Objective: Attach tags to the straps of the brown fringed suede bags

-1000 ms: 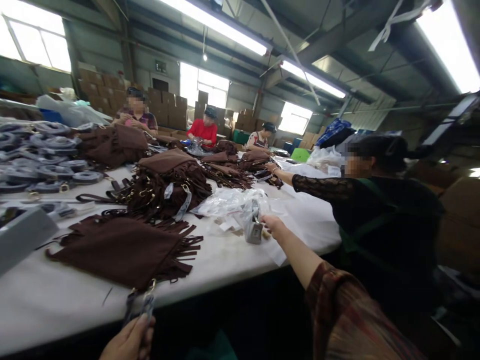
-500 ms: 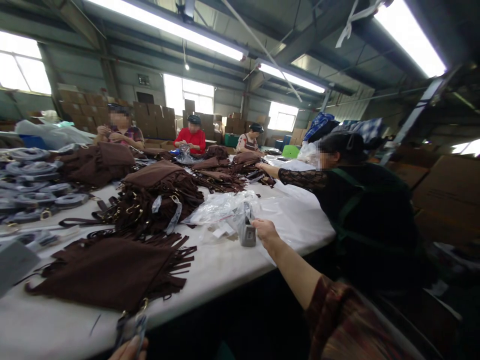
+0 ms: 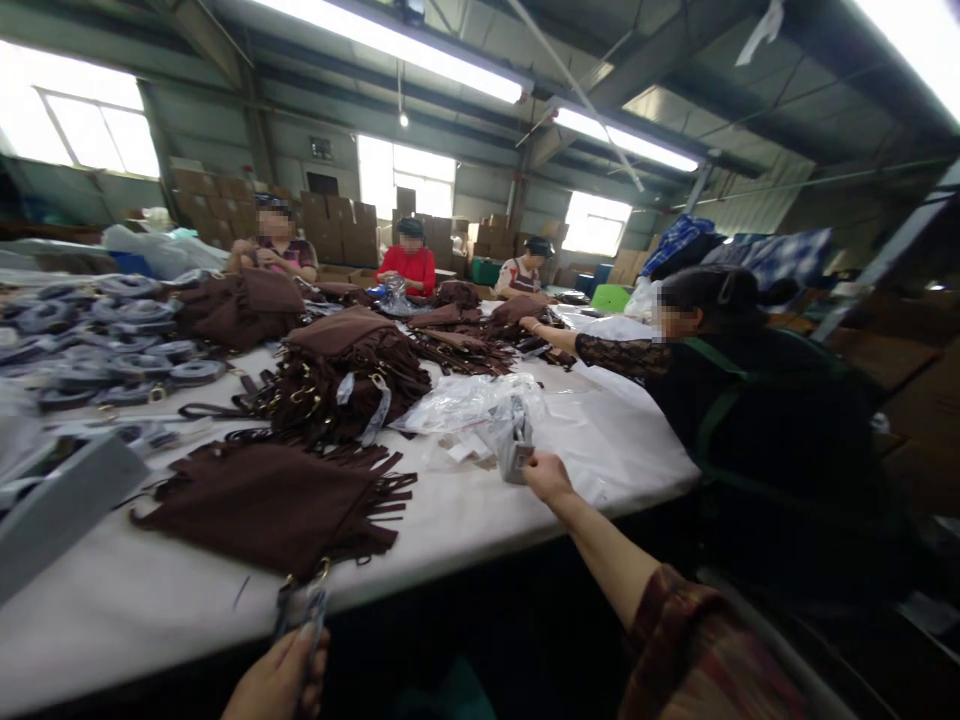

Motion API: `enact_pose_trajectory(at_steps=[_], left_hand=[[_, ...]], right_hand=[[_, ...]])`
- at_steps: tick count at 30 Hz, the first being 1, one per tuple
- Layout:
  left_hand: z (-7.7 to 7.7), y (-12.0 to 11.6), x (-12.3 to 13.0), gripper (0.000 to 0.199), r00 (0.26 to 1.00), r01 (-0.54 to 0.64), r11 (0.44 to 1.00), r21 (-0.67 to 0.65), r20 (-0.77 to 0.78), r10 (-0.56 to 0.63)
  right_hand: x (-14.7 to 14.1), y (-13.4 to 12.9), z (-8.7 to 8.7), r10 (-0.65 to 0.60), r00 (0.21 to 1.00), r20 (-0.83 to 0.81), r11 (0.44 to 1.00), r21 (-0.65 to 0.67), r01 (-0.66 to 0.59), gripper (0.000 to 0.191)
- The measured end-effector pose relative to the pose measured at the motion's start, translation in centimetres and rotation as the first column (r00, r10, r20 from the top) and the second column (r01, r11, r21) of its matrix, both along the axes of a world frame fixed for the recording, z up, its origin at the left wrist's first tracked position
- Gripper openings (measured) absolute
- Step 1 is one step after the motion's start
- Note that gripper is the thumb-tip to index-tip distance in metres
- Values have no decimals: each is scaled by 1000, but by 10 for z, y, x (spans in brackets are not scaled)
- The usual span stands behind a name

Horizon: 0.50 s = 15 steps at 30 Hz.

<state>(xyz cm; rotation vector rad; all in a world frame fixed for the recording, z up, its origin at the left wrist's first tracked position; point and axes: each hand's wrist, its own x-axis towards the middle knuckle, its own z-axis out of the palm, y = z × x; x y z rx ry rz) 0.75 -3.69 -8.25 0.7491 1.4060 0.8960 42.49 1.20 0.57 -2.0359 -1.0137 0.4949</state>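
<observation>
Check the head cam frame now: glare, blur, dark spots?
Head view: windows and ceiling tube light blown out white; below the table nearly black; right sleeve smeared, right hand somewhat soft; fringed brown bag readable in outline, its dark cloth showing little texture.

Straps gripped by left hand are seen as dark greyish. Just beyond that grip, fringed bag is coloured dark brown, clasp toned gold. Container at right hand is coloured grey. Behind that grip, sleeve is patterned in reddish-brown plaid.
</observation>
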Motion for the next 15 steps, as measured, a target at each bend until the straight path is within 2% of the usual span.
enact_pose_trajectory(at_steps=[2, 4, 5, 6, 8, 9, 10, 12, 15], left_hand=[[11, -6, 3, 57, 999, 33, 999, 3, 7, -33], [21, -9, 6, 51, 998, 63, 998, 8, -11, -63], [25, -10, 7, 48, 998, 51, 999, 10, -25, -51], [27, -11, 9, 44, 998, 51, 998, 30, -35, -50], [29, -12, 11, 39, 996, 47, 997, 59, -79, -43], [29, -13, 11, 37, 993, 53, 996, 75, -113, -44], [28, -14, 11, 35, 986, 65, 993, 94, -161, -49], [27, -17, 9, 30, 954, 120, 980, 159, -292, -70], [29, -21, 3, 28, 849, 252, 925, 286, -523, -70]], right_hand=[[-5, -8, 0, 84, 995, 58, 996, -41, -81, 18], [-22, -18, -2, 240, 968, 73, 969, -84, -234, 16], [-36, -23, -3, 379, 923, 64, 923, -103, -371, 14], [-52, -28, -4, 518, 855, 31, 852, -115, -511, 14], [-95, -37, -2, 738, 671, -72, 663, -101, -741, 15], [-119, -41, 0, 794, 594, -128, 589, -78, -804, 16], [-144, -43, 1, 820, 543, -178, 544, -52, -838, 17], [-191, -43, 1, 843, 484, -234, 497, -3, -868, 18], [-245, -34, -9, 850, 458, -261, 480, 22, -877, 18]])
